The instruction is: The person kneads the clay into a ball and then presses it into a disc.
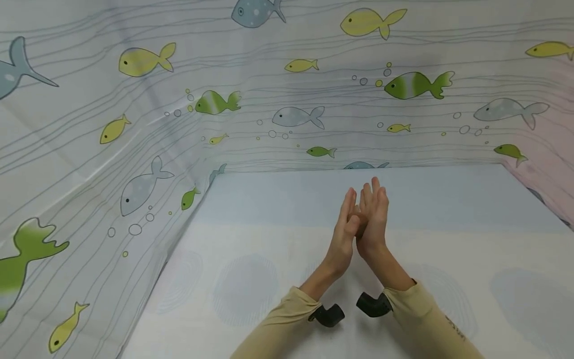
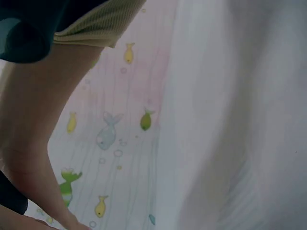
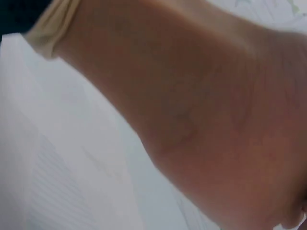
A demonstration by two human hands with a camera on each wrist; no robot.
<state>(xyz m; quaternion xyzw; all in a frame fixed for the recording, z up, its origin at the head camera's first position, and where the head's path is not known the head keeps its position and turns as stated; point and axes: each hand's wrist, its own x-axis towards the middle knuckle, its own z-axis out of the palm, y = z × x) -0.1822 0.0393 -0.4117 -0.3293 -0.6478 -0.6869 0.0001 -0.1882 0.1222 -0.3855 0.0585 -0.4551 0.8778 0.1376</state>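
A brown rounded lump (image 1: 361,225), perhaps clay, sits between my two palms above the table. My left hand (image 1: 343,240) lies against one side of it, with fingers extended forward and up. Facing it from the other side, my right hand (image 1: 374,225) presses its palm to the lump, fingers also straight. The hands cover much of the lump. In the right wrist view the right hand (image 3: 230,143) and wrist fill most of the picture, hiding the lump.
Below the hands spreads a pale table cover (image 1: 246,289) with faint blue circles. A fish-print curtain (image 1: 251,89) hangs behind and along the left side. Black wrist cameras (image 1: 329,315) stick out from the beige sleeves (image 1: 280,324).
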